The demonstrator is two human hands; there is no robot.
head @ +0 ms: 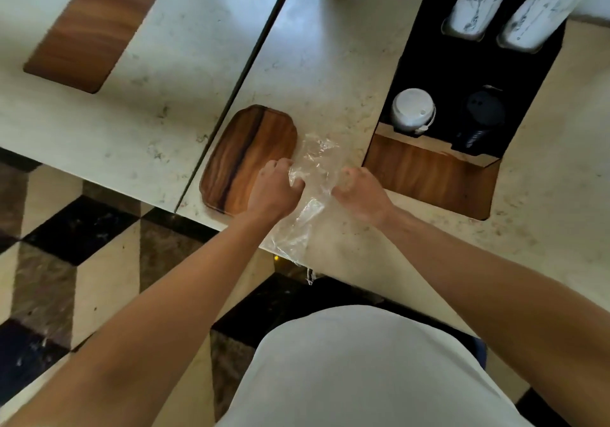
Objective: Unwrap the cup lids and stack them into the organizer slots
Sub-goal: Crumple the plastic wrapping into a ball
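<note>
Whether the crumpled clear plastic wrap (310, 192) still hides lids is unclear. Both the left hand (274, 189) and right hand (361, 192) have their grip clamped on it, beside the oval wooden tray (244, 156).

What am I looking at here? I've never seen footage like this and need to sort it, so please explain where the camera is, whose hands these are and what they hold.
There is no machine: a person wears one wide-angle camera on the head, looking down at their own bare arms. The left hand and right hand both grip a clear plastic wrapper, which looks empty and hangs over the edge of the pale counter. Beside the left hand lies a wooden tray. To the right stands a black organizer holding a stack of white lids, a stack of black lids and two stacks of paper cups at the back.
</note>
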